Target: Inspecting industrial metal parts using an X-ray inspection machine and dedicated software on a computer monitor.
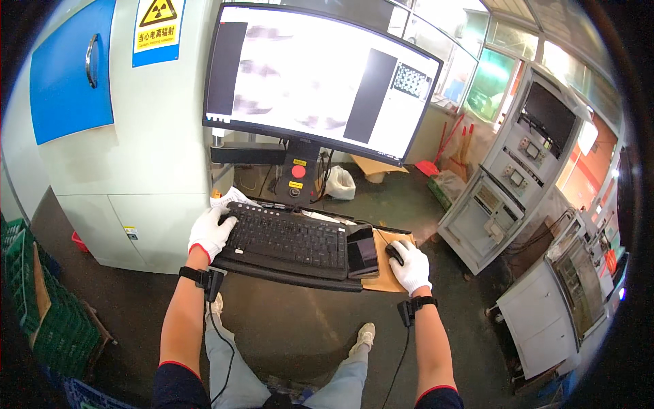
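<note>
My left hand [210, 232], in a white glove with a red cuff, rests on the left end of a black keyboard [286, 237]. Its fingers reach out over the keys and hold nothing. My right hand [411, 267], gloved the same way, is closed over a black computer mouse [394, 253], mostly hidden under the palm. That mouse sits on a brown cardboard sheet [383, 280]. Between keyboard and mouse lies a dark smartphone [362, 252]. Above them a wide monitor [310, 82] displays a pale grey image with blurred dark patches and a small inset at its right.
A red push button [298, 172] is on the post under the monitor. At left stands a white cabinet [136, 170] with a blue door [71, 71]. Green crates [65, 334] are stacked low at left. A grey control cabinet [501, 184] and white bench [541, 320] stand right.
</note>
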`<state>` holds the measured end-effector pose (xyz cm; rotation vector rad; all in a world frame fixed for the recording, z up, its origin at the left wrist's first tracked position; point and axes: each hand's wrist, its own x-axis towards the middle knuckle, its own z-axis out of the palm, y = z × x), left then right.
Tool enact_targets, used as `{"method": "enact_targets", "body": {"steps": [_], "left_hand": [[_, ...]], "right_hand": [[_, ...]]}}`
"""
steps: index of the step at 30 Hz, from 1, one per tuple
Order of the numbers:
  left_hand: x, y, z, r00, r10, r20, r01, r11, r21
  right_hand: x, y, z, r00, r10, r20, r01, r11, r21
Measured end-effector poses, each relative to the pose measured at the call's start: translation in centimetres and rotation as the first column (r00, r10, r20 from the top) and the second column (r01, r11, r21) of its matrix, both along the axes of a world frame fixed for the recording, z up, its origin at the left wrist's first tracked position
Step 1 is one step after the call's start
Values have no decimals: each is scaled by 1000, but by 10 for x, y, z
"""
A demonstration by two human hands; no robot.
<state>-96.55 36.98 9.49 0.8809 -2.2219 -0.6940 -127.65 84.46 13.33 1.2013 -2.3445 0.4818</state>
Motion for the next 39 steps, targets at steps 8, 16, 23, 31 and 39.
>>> {"method": "enact_targets", "body": {"steps": [8, 16, 23, 31, 39], "left_hand": [[-1, 1, 0, 1000, -2, -14, 2, 1000, 11], [-1, -1, -1, 1000, -7, 5, 7, 1000, -5], [-2, -2, -3, 1000, -7, 9, 7, 1000, 25], [-2, -2, -3, 1000, -15, -14, 15, 1000, 2], [-2, -3, -5, 999, -19, -35, 19, 1000, 4]], "right_hand": [[-4, 2, 1, 1000, 22, -15, -22, 1000, -7], [-1, 0, -2, 1000, 8, -15, -8, 1000, -16], [-7, 1, -3, 1000, 6, -7, -6, 1000, 9], [-4, 0, -2, 1000, 6, -4, -6, 1000, 0], [-5, 2, -3, 1000, 11, -17, -11, 1000, 3]]}}
